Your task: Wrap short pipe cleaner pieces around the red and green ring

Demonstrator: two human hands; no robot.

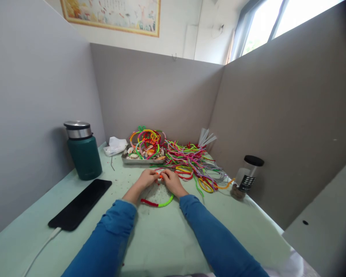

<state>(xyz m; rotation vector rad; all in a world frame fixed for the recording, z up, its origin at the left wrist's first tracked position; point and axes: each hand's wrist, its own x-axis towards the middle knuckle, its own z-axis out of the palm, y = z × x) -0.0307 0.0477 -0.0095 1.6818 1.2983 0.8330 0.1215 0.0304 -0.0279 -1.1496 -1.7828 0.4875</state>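
My left hand (147,178) and my right hand (170,180) meet above the middle of the table, fingers pinched together. Between their fingertips is a short bit of orange pipe cleaner (159,176), mostly covered by the fingers. Just below, between my forearms, a curved red and green pipe-cleaner band (158,204) lies on the cloth, its right end passing close to my right wrist. Beyond my hands stands a metal tray (144,161) with shells and finished-looking colourful pipe-cleaner hoops (148,139). A large heap of loose pipe cleaners (187,159) spreads to the right of it.
At left are a green bottle (84,156), a black phone (80,204) on a white cable (43,246), and a tissue pack (115,146). A clear jar with a black lid (246,177) stands at right. Grey partitions (158,88) enclose the table on three sides.
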